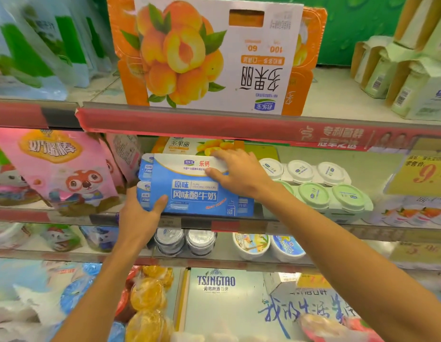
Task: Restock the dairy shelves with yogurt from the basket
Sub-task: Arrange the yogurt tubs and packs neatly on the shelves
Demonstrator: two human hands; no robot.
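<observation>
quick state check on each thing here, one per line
blue yogurt pack: on the middle shelf, held by both hands
left hand: grips the pack's lower left corner
right hand: fingers on the pack's top edge
peach yogurt pack: upper shelf, print upside down
green-lidded cups: sealed, beside the pack

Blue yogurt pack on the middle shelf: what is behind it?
Behind the blue pack, a peach pack shows its top edge; the rest is covered. The left hand grips the blue pack's lower corner, the right hand its top.
</observation>
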